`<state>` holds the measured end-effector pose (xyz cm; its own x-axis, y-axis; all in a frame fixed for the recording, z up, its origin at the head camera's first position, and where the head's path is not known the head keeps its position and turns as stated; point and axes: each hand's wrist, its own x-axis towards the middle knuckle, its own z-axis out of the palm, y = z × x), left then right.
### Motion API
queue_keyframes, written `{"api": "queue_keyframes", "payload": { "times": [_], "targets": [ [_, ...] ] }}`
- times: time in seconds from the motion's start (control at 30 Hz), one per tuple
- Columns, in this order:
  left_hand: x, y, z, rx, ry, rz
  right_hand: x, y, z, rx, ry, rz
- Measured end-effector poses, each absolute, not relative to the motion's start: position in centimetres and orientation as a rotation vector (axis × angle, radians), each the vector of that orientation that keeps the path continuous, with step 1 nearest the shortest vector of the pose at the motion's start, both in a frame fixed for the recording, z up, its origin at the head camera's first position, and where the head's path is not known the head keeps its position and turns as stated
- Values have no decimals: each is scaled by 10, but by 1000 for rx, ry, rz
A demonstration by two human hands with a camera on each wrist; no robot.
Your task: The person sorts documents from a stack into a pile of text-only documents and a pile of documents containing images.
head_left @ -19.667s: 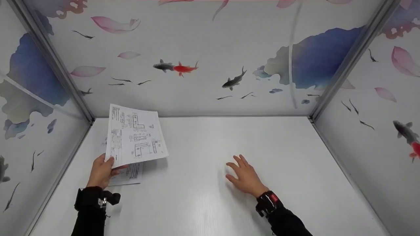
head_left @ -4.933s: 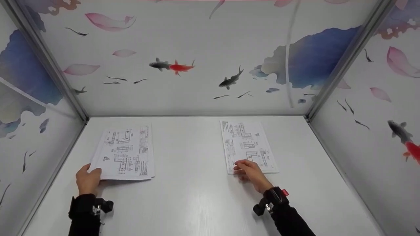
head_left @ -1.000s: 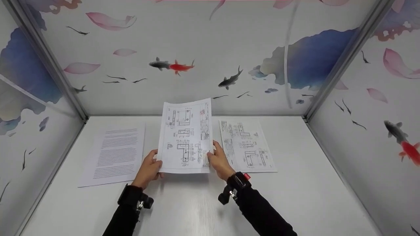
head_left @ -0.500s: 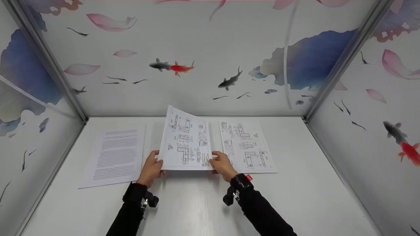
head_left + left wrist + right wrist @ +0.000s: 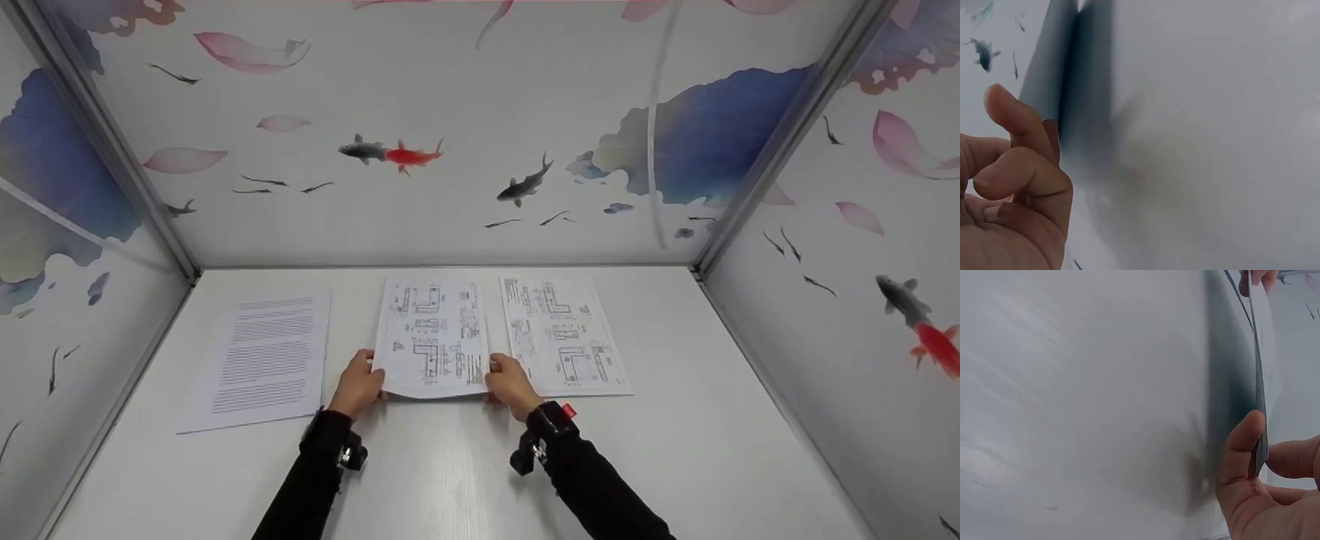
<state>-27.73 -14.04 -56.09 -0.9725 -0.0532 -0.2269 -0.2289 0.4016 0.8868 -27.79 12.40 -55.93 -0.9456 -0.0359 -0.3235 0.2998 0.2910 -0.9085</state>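
In the head view a sheet of paper (image 5: 431, 334) printed with technical drawings lies low over the middle of the table, its near edge bowed up a little. My left hand (image 5: 358, 386) pinches its near left corner, and my right hand (image 5: 511, 384) pinches the near right corner. The right wrist view shows the paper's edge (image 5: 1260, 382) between thumb and fingers. From the left wrist, curled fingers (image 5: 1027, 174) sit under the lifted paper (image 5: 1044, 73). Whether it is one sheet or several, I cannot tell.
A text-printed paper (image 5: 262, 360) lies on the table (image 5: 442, 480) at left. Another drawing sheet (image 5: 570, 337) lies close at right, just beyond my right hand. Patterned panels (image 5: 450, 217) wall in the back and both sides.
The drawing sheet has come down from tilted upright to nearly flat on the table, both hands keeping hold of its near corners. My left hand has shifted slightly right and nearer.
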Motion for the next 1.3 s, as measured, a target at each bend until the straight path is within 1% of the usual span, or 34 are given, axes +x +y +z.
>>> {"api": "queue_keyframes", "payload": {
  "times": [0.13, 0.27, 0.4, 0.83, 1.07, 1.3],
  "targets": [
    [-275, -138, -561, -211, 2611, 1406, -273, 124, -558, 194, 2315, -1678],
    [-275, -137, -561, -179, 2650, 1339, -270, 125, -558, 159, 2318, -1682],
    [-274, -138, -562, -166, 2684, 1269, -269, 126, -556, 179, 2331, -1675],
    [-269, -142, -559, -166, 2731, 1145, -269, 131, -553, 303, 2245, -1777],
    [-264, -147, -552, -185, 2866, 971, -272, 136, -550, 289, 2213, -1819],
    [-260, -149, -552, -138, 2888, 982, -271, 139, -551, 257, 2212, -1780]
  ]
}}
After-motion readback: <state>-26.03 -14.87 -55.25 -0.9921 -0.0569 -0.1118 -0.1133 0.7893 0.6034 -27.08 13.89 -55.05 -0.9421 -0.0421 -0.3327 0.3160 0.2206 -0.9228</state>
